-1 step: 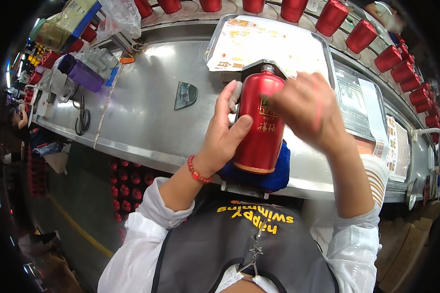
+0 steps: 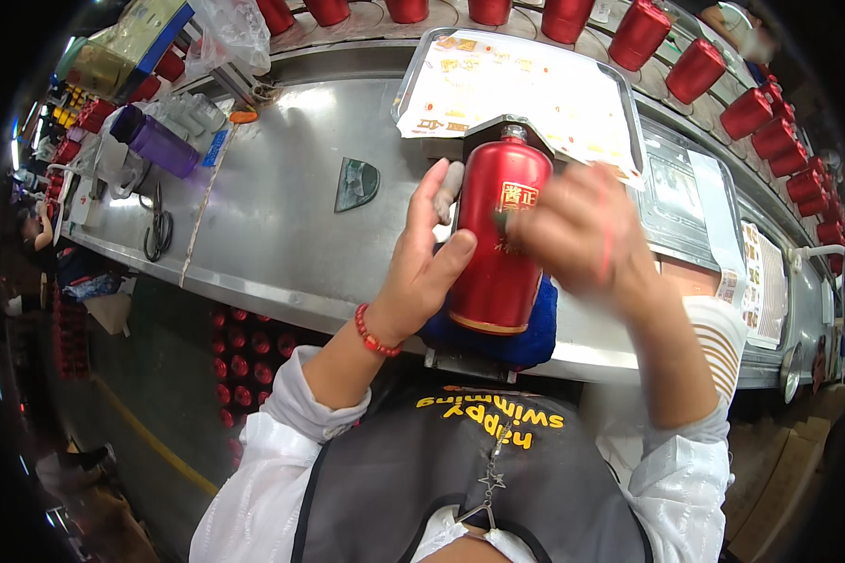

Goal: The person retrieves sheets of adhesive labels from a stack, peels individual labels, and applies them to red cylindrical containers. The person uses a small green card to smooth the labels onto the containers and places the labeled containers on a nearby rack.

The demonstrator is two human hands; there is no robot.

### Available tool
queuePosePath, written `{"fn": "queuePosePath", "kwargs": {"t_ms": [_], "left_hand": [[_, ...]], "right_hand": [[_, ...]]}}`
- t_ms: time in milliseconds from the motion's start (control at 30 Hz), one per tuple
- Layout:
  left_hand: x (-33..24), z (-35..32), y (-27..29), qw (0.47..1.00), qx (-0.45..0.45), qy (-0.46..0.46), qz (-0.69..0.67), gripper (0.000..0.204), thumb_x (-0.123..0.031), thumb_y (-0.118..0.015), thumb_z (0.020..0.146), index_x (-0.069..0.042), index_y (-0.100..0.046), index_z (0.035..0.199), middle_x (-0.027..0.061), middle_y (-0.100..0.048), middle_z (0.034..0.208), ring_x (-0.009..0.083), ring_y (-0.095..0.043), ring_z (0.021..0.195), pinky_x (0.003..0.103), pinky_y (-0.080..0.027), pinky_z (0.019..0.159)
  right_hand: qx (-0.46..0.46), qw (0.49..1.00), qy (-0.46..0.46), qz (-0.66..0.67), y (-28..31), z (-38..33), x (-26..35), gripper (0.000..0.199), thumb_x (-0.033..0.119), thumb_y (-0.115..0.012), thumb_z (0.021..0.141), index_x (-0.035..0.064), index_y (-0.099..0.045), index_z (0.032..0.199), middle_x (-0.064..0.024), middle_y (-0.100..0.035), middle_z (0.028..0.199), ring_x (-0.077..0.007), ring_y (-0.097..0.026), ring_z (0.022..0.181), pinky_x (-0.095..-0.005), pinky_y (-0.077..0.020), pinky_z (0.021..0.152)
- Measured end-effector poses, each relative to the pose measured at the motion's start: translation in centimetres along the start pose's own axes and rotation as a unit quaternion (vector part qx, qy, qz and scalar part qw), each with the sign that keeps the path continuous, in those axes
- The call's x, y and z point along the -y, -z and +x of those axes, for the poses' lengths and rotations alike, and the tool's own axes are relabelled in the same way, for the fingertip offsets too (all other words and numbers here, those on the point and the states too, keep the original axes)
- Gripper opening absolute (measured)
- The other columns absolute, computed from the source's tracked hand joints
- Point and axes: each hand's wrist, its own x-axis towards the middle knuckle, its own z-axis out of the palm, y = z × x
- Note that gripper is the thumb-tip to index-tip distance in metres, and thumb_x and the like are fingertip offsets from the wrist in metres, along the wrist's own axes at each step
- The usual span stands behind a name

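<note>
A shiny red bottle (image 2: 483,253) with a silver neck and gold markings lies tilted, neck away from me, its base over a blue cloth pad (image 2: 535,324). My left hand (image 2: 422,253) grips its left side, thumb on the front and pale finger covers on some fingertips. Over the bottle's right front, my right hand (image 2: 577,220) is curled and blurred by motion. A small dark green edge shows at its fingertips, too little to name. Behind the bottle's neck is a dark angled support (image 2: 535,136). A dark green, rounded flat piece (image 2: 357,183) lies on the metal table.
A metal tray (image 2: 634,122) with printed sheets (image 2: 516,80) stands behind the bottle. Red bottles (image 2: 695,70) line the far conveyor. To the left are a purple bottle (image 2: 160,145) and scissors (image 2: 158,225); stacked cups (image 2: 718,338) stand at right.
My right hand has moved down a little along the bottle's front, uncovering more of the upper gold marking. My left hand and the bottle stay nearly in place.
</note>
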Motion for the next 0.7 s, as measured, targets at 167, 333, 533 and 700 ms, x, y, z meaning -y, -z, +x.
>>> {"fn": "queuePosePath", "kwargs": {"t_ms": [167,333,533,700], "left_hand": [[0.8,-2.5,1.8,0.981,0.047,-0.069,0.176,0.096,-0.054,-0.054,0.097,0.003,-0.003,0.156,0.0243,-0.022,0.159,0.0294,-0.025,0.147,0.038,-0.020,0.119],[-1.5,-1.6,1.9,0.851,0.091,-0.265,0.445,0.074,-0.068,-0.037,0.096,-0.010,-0.055,0.139,0.0029,-0.062,0.132,0.0274,-0.041,0.133,0.050,-0.008,0.123],[-4.1,3.5,1.4,0.760,0.239,-0.349,0.494,0.066,-0.066,-0.033,0.097,-0.018,-0.062,0.131,-0.0024,-0.070,0.104,0.0217,-0.048,0.121,0.054,-0.010,0.122],[-3.5,9.0,2.2,0.786,0.150,-0.342,0.493,0.060,-0.061,-0.037,0.100,-0.018,-0.063,0.131,0.0011,-0.073,0.100,0.0234,-0.051,0.120,0.052,-0.009,0.122]], "right_hand": [[-0.069,0.924,-0.199,0.318,-1.1,-2.3,-0.6,0.018,0.012,-0.078,0.077,0.0103,-0.069,0.092,-0.0052,-0.062,0.079,-0.0213,-0.061,0.075,-0.0334,-0.0447,0.068],[-0.066,0.884,-0.300,0.352,-0.1,-5.6,1.7,0.015,0.011,-0.076,0.084,0.0024,-0.067,0.093,-0.0065,-0.062,0.074,-0.0174,-0.058,0.067,-0.0289,-0.0449,0.064],[-0.126,0.805,-0.457,0.357,0.6,-7.7,1.8,0.017,0.013,-0.068,0.092,0.0016,-0.059,0.102,0.0006,-0.059,0.087,-0.0054,-0.051,0.076,-0.0195,-0.0427,0.068],[-0.033,0.908,-0.316,0.273,1.3,-4.3,1.5,0.014,0.009,-0.071,0.085,0.0008,-0.064,0.093,-0.0038,-0.062,0.077,-0.0094,-0.058,0.071,-0.0244,-0.0463,0.064]]}}
